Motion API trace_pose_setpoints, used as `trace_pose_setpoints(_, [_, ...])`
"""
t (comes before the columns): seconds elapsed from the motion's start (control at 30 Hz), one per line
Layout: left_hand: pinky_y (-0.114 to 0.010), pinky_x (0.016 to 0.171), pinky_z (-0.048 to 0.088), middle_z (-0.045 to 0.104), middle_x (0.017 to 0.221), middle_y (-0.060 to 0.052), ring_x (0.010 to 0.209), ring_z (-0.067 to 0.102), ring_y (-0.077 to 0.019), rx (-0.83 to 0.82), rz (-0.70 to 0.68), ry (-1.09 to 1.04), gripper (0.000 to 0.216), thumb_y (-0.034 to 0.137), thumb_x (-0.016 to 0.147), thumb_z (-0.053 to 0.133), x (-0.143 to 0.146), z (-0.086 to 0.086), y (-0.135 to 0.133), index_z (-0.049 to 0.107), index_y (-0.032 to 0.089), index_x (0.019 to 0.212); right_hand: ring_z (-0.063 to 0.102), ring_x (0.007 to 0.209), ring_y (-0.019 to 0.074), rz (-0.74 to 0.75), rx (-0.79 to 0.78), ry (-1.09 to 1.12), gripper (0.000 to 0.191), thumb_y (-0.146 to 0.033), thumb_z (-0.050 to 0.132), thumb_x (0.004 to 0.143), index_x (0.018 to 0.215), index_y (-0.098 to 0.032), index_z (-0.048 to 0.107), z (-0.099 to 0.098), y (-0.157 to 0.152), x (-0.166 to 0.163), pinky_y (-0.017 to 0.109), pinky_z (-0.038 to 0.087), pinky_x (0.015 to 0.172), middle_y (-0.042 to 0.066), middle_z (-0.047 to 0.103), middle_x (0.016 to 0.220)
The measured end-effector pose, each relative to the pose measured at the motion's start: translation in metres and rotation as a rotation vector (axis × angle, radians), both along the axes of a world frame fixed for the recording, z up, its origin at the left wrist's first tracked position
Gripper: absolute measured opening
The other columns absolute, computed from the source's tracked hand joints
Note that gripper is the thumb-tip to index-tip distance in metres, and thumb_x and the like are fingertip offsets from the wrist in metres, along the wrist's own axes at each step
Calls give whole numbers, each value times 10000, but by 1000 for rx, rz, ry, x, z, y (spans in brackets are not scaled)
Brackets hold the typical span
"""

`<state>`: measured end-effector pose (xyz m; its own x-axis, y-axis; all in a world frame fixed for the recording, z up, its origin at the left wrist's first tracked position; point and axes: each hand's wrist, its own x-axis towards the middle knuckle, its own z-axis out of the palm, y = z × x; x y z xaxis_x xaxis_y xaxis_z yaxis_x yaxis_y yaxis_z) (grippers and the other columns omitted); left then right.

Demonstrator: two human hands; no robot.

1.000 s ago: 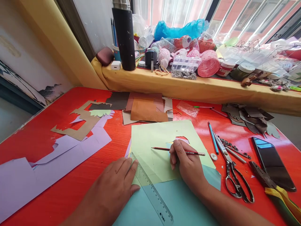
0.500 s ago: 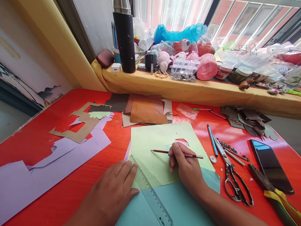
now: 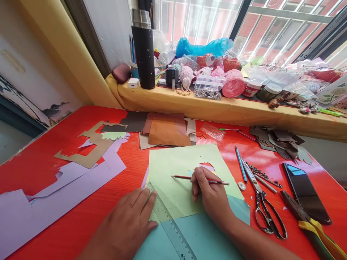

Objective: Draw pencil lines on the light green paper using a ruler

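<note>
A pale green sheet of paper [image 3: 162,162] with a cut-out hole lies partly over a blue-green sheet [image 3: 206,234]. Faint pencil lines show on the green sheet. Across both sheets a clear plastic ruler [image 3: 170,222] runs diagonally. My left hand [image 3: 130,213] rests flat at the ruler's upper end, its fingertips pressing on the edge, thumb out to the side. Pinched in my right hand [image 3: 207,187] is a red-and-black pencil [image 3: 181,177], held almost level, its tip pointing left over the green sheet. I cannot tell whether the tip touches the paper.
Scissors [image 3: 258,195], pliers [image 3: 306,216], a phone [image 3: 305,191] and a blue pen [image 3: 241,164] lie right of the paper. Lilac paper [image 3: 81,202] and a brown cut-out [image 3: 89,155] lie left. Leather pieces [image 3: 169,131] lie behind; a black flask [image 3: 144,54] stands on the crowded sill.
The view has shifted slightly, so the sill items sit a little lower. Both hands, the ruler and the pencil keep their places on the paper.
</note>
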<state>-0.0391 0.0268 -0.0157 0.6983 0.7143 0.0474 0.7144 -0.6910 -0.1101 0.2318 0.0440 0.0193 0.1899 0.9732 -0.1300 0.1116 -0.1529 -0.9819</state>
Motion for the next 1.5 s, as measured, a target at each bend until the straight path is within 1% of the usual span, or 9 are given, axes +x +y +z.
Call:
trace_pose_setpoints(0.17, [-542, 1118, 513, 738, 1401, -198, 1306, 676, -398, 21, -34, 9, 463, 257, 1069, 609, -2, 1, 1, 677, 147, 1514, 562, 468, 160, -25, 18, 88, 603, -776, 583, 1044, 780, -237, 637, -1, 0, 1, 306, 436, 537, -37, 577, 528])
trace_pose_setpoints(0.37, [-525, 1077, 526, 747, 1381, -194, 1265, 693, -385, 68, -54, -49, 437, 280, 1103, 542, -5, -5, 2, 688, 150, 1493, 539, 475, 153, -51, 43, 89, 580, -742, 571, 1069, 798, -235, 642, -2, 0, 2, 301, 412, 543, -38, 582, 525])
trace_pose_setpoints(0.47, [-531, 1073, 526, 747, 1381, -201, 1264, 695, -389, 80, -59, -68, 433, 284, 1113, 522, -5, -4, 3, 693, 140, 1484, 534, 476, 153, -53, 53, 81, 581, -734, 566, 1076, 794, -232, 643, -3, 0, 2, 302, 406, 546, -35, 583, 527])
trace_pose_setpoints(0.63, [-530, 1034, 559, 758, 1352, -219, 1222, 719, -400, 65, -110, -29, 445, 282, 1076, 605, -5, 0, 7, 696, 111, 1476, 536, 472, 153, -57, 54, 100, 579, -735, 579, 1069, 794, -229, 644, -5, 0, 2, 300, 402, 535, -32, 587, 533])
trace_pose_setpoints(0.83, [-545, 1122, 536, 735, 1412, -204, 1312, 683, -398, 2, -36, 15, 485, 256, 1039, 675, 1, 2, 2, 673, 141, 1511, 539, 463, 145, -62, 71, 108, 573, -732, 599, 1061, 791, -228, 647, -4, 0, 2, 289, 405, 524, -39, 578, 537])
trace_pose_setpoints(1.03, [-546, 1110, 539, 737, 1402, -219, 1300, 681, -409, 22, -51, 43, 537, 262, 1006, 720, 1, 6, 1, 666, 119, 1521, 548, 465, 144, -45, 61, 101, 581, -735, 604, 1057, 783, -226, 654, 0, -1, 2, 289, 428, 535, -37, 582, 537])
trace_pose_setpoints(1.17, [-530, 1118, 521, 736, 1411, -196, 1308, 671, -391, 44, -56, 20, 506, 270, 1037, 649, -3, 0, 2, 665, 150, 1528, 548, 462, 145, -49, 54, 106, 587, -743, 610, 1051, 781, -223, 659, 0, -1, 2, 286, 429, 527, -36, 581, 524])
trace_pose_setpoints(1.33, [-529, 1109, 491, 738, 1385, -198, 1287, 670, -377, 93, -47, -71, 446, 272, 1132, 457, -7, -6, 3, 688, 154, 1494, 543, 453, 137, -49, 68, 130, 620, -778, 600, 1037, 785, -216, 668, 0, 1, 2, 275, 420, 501, -37, 579, 528])
trace_pose_setpoints(1.5, [-516, 1104, 487, 750, 1331, -192, 1232, 688, -357, 66, -42, -184, 495, 345, 1193, 336, -10, -6, 9, 737, 172, 1427, 551, 448, 134, -55, 73, 149, 596, -756, 637, 1028, 779, -214, 659, 2, 2, 0, 268, 435, 501, -44, 571, 521])
